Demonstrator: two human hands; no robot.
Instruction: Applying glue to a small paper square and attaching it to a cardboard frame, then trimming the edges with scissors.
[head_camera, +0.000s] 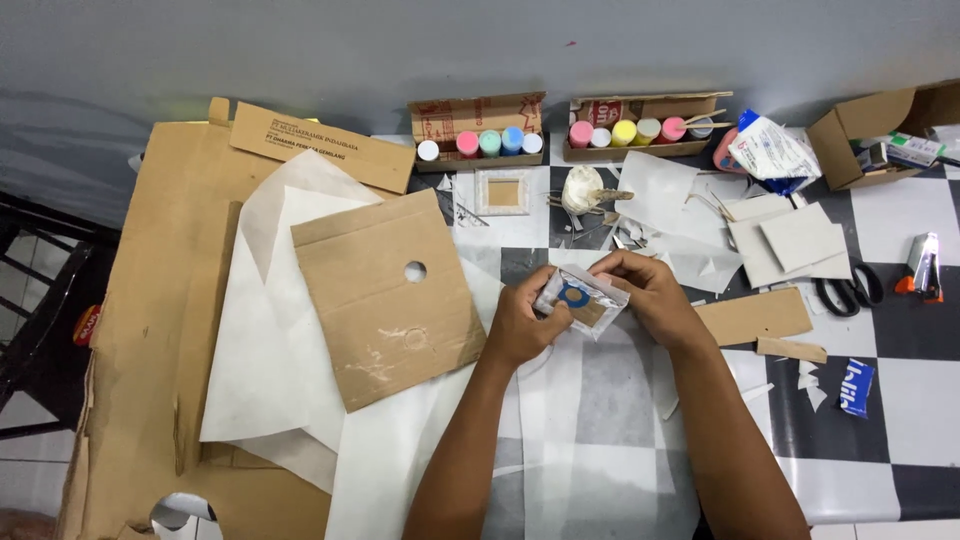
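Both hands mid-frame, left hand (522, 325) & right hand (645, 292) gripping a small clear packet (580, 300) w/ blue disc inside, not opened yet, holed cardboard panel (385, 310) lying untouched centre-left.

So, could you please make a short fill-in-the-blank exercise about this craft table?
1. Both hands, left hand and right hand, hold a small clear ____ with a blue ring inside.
2. The cardboard sheet has a round ____ through it.
3. The black-handled ____ lie right of the hands.

Missing words: packet; hole; scissors
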